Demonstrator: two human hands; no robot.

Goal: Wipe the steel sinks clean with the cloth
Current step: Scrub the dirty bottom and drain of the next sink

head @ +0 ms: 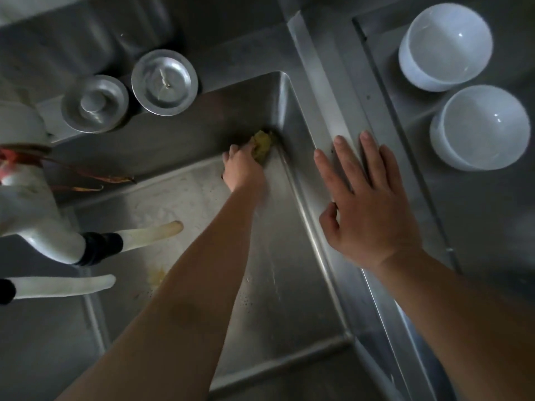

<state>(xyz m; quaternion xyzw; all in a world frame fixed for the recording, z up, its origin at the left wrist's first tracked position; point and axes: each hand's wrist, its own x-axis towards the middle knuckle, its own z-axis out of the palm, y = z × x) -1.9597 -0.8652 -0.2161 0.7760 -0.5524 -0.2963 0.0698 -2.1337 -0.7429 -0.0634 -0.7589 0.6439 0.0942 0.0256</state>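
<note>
A deep steel sink (292, 227) fills the middle of the head view. My left hand (241, 169) reaches down into its far right corner, shut on a yellowish cloth (262, 143) pressed against the bottom where the walls meet. My right hand (367, 206) lies flat with fingers spread on the steel rim (341, 117) that runs along the sink's right side. It holds nothing. The sink floor near the left looks pale and smeared, with a yellowish spot (157, 277) near the front.
Two white bowls (445, 47) (480, 127) stand in the basin to the right. Two round steel lids (165, 82) (94, 104) rest on the ledge behind the sink. White tap spouts (150, 234) (66, 286) reach over the sink's left side.
</note>
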